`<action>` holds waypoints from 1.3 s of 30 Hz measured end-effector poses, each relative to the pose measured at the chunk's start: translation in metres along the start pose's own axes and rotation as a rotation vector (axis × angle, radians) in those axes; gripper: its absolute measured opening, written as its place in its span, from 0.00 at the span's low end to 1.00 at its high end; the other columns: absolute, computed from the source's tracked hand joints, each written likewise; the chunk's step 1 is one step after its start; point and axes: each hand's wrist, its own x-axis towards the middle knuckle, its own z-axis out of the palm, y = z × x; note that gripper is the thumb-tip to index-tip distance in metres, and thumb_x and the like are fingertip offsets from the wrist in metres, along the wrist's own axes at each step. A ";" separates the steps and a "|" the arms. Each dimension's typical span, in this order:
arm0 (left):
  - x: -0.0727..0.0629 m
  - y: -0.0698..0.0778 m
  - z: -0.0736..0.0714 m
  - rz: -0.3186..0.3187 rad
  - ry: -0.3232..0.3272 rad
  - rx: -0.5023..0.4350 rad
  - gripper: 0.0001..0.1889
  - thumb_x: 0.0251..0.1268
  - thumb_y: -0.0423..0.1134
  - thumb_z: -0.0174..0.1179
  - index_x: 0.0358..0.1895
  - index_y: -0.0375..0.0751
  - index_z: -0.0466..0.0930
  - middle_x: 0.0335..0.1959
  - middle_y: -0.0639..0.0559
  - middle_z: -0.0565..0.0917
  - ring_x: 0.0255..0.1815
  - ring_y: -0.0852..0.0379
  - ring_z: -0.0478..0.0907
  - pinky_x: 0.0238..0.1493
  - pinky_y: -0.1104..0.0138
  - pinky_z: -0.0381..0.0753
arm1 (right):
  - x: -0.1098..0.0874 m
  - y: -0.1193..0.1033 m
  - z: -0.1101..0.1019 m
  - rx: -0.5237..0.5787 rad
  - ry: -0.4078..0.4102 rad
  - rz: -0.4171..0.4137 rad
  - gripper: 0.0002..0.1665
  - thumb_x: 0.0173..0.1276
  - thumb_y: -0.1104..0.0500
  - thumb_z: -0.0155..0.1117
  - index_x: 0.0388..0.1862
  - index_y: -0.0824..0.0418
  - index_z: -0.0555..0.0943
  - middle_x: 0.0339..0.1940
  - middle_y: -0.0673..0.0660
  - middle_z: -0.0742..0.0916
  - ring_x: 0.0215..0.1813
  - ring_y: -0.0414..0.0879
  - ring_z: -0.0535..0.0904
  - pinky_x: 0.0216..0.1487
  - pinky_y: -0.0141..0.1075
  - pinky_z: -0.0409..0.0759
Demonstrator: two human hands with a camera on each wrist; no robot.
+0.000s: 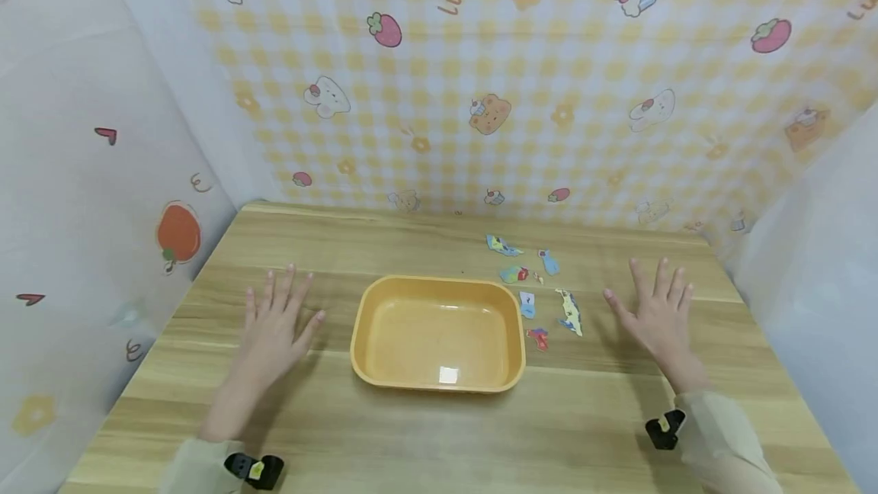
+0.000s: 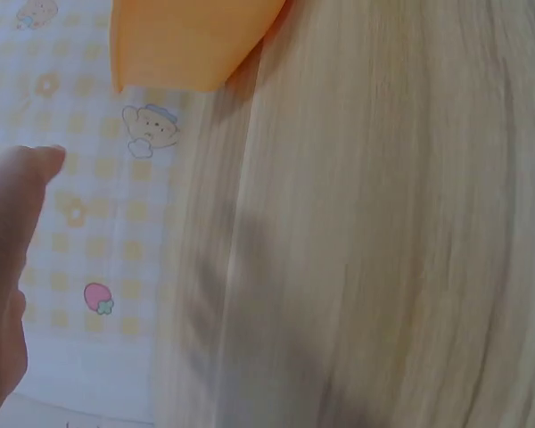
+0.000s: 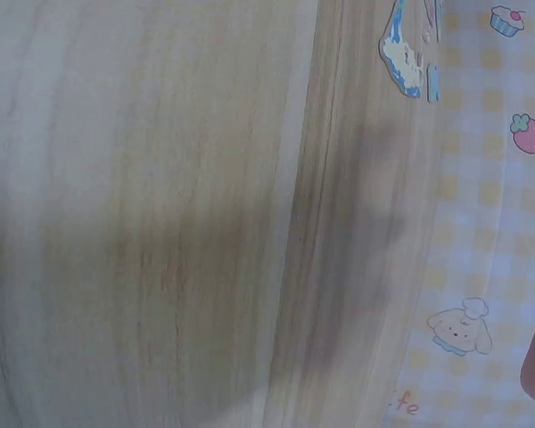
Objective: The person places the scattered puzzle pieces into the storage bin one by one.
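Observation:
An orange-yellow plastic tray (image 1: 439,384) with rounded corners stands mid-table; its inside looks bare. My left hand (image 1: 273,334), fingers spread, is to the left of it and holds nothing. To the right of the tray lie several small, irregular colored cutouts, among them a yellow-and-blue piece (image 1: 570,312), a red piece (image 1: 538,338), a blue piece (image 1: 549,262) and a green-and-red piece (image 1: 514,274). Beyond these, my right hand (image 1: 657,319) is spread with nothing in it. Part of each hand shows at the edge of its own wrist view, above the table.
The wooden table (image 1: 425,441) meets a yellow checked cloth backdrop (image 1: 439,82) at its far edge. White sheets hang at the left (image 1: 82,212) and right (image 1: 816,242). Each wrist wears a black camera mount, the left one (image 1: 255,471) and the right one (image 1: 664,431).

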 end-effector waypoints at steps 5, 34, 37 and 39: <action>0.000 0.007 0.003 -0.010 -0.060 -0.040 0.32 0.69 0.53 0.43 0.70 0.40 0.51 0.74 0.38 0.40 0.72 0.35 0.33 0.67 0.37 0.32 | -0.001 -0.001 0.003 0.018 -0.037 0.012 0.44 0.68 0.35 0.37 0.74 0.56 0.42 0.69 0.77 0.38 0.67 0.76 0.27 0.62 0.68 0.25; -0.006 0.020 -0.002 -0.216 -0.348 -0.768 0.34 0.68 0.45 0.48 0.69 0.32 0.45 0.69 0.27 0.49 0.67 0.28 0.50 0.60 0.37 0.59 | 0.012 -0.025 0.011 0.307 -0.329 0.197 0.33 0.70 0.50 0.49 0.59 0.79 0.63 0.53 0.81 0.69 0.54 0.72 0.67 0.52 0.57 0.72; -0.005 0.020 0.001 -0.203 -0.366 -0.822 0.35 0.68 0.44 0.49 0.69 0.31 0.44 0.69 0.27 0.48 0.67 0.28 0.50 0.60 0.38 0.59 | 0.014 -0.028 0.012 0.320 -0.341 0.187 0.32 0.70 0.52 0.50 0.58 0.80 0.63 0.53 0.81 0.71 0.54 0.71 0.69 0.53 0.57 0.72; -0.005 0.019 0.004 -0.204 -0.374 -0.858 0.35 0.67 0.43 0.49 0.69 0.31 0.44 0.69 0.27 0.48 0.67 0.28 0.50 0.61 0.40 0.59 | 0.015 -0.030 0.013 0.316 -0.346 0.178 0.31 0.69 0.52 0.51 0.57 0.79 0.65 0.52 0.80 0.73 0.53 0.70 0.70 0.53 0.56 0.72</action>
